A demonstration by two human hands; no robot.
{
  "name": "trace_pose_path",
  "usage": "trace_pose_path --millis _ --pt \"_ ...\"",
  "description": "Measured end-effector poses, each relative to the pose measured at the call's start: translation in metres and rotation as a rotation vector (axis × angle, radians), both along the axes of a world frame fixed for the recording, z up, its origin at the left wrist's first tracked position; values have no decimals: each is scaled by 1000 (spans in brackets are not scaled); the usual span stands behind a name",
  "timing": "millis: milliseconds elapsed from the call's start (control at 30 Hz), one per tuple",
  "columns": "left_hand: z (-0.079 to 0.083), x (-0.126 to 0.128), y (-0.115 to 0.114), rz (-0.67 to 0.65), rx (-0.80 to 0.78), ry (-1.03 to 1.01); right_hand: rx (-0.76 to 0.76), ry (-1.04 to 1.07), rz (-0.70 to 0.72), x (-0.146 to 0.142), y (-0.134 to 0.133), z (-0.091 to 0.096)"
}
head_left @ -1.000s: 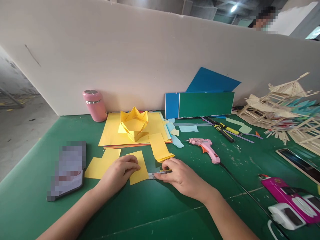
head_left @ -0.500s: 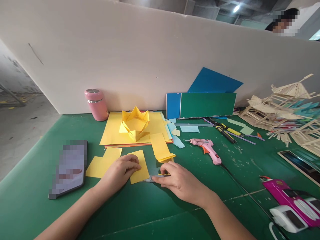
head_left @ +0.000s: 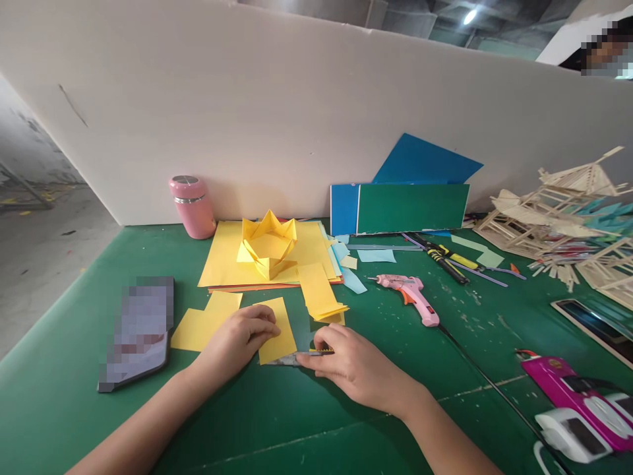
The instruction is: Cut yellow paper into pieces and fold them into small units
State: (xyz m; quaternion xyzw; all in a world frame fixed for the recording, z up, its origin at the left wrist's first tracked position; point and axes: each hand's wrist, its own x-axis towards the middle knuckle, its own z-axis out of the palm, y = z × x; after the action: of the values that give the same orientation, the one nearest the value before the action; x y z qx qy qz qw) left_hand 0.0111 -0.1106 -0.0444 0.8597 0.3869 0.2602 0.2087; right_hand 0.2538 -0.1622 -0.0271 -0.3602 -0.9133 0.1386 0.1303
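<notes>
My left hand (head_left: 244, 333) is closed, fingertips pinched on the right part of a yellow paper rectangle (head_left: 279, 330). In my right hand (head_left: 349, 359) is a slim grey utility knife (head_left: 284, 360) with a ribbed yellow strip. Its tip lies at the paper's lower edge, and my fingers hide much of its body. Other yellow paper pieces (head_left: 192, 330) lie beside my left hand. Folded yellow strips (head_left: 316, 293) sit just beyond my right hand. Farther back, a folded yellow paper crown shape (head_left: 270, 264) rests on a stack of coloured paper sheets (head_left: 222, 254).
A phone (head_left: 141, 330) lies at left, with a pink flask (head_left: 192, 208) behind it. To the right are a pink glue gun (head_left: 408, 293), pliers (head_left: 445, 264), a magenta power strip (head_left: 564, 389) and wooden stick models (head_left: 534, 218). A pale partition (head_left: 297, 119) backs the green table (head_left: 237, 429).
My right hand has shifted slightly left, bringing the utility knife's tip farther along the paper's lower edge. My left hand keeps its hold. A person behind the partition has moved right.
</notes>
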Motion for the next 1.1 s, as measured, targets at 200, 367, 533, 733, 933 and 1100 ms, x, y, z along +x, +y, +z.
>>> trace_pose_path --millis 200,367,533,733,933,1100 --pt "0 -1 1 13 -3 22 -111 53 82 -2 -5 7" --pt "-2 0 1 -25 49 127 -138 158 -24 -1 -5 3" --pt "3 5 -3 -25 75 247 -114 138 39 -8 -3 3" --pt "5 3 -2 -11 131 273 -46 139 -29 -4 0 4" --pt "0 -5 4 -11 222 356 204 163 -207 12 8 0" --pt "3 -7 0 156 374 348 265 83 -365 15 9 1"
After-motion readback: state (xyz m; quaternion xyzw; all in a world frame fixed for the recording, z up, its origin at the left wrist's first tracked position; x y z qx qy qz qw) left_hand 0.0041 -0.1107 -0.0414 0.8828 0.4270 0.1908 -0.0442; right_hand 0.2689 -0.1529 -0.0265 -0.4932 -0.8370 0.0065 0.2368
